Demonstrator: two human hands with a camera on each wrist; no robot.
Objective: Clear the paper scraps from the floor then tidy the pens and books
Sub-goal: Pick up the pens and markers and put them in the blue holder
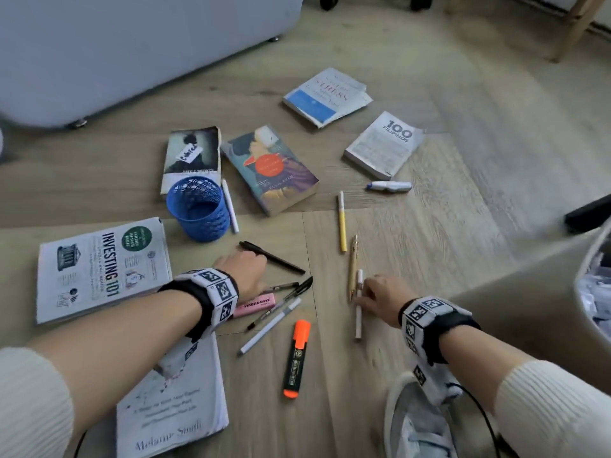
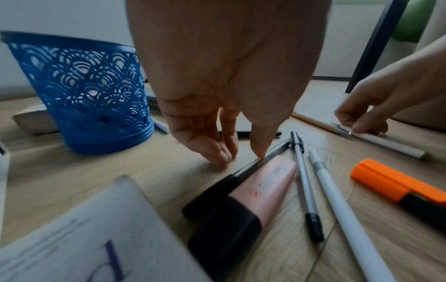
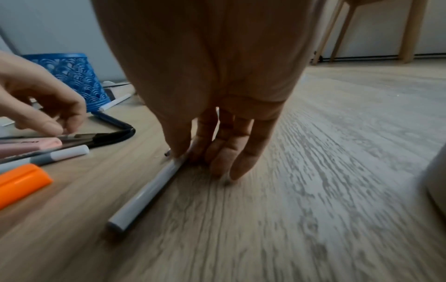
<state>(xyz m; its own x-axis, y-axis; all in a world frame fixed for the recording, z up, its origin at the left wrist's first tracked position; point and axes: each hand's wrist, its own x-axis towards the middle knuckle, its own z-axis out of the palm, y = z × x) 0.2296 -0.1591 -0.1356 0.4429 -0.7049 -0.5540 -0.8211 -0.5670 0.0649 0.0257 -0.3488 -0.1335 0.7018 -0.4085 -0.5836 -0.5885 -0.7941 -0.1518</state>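
Note:
Pens and books lie scattered on the wood floor around a blue mesh pen cup (image 1: 198, 209). My left hand (image 2: 241, 158) reaches down by the pink highlighter (image 2: 265, 185); its thumb touches a thin black pen (image 2: 272, 152), and its straight fingers touch the floor beside it. My right hand (image 3: 193, 158) pinches the top end of a white pen (image 3: 144, 194), which lies flat next to a gold pen (image 1: 353, 269). An orange highlighter (image 1: 297, 358), a yellow pen (image 1: 342, 223) and another black pen (image 1: 274, 257) lie loose nearby.
Several books lie around: "Investing 101" (image 1: 99, 269) at left, a white one (image 1: 172, 401) under my left forearm, others farther back. A white bin (image 1: 595, 292) holding paper scraps stands at the right edge. A correction tape (image 1: 390, 186) lies near the far book. A grey sofa (image 1: 132, 44) is behind.

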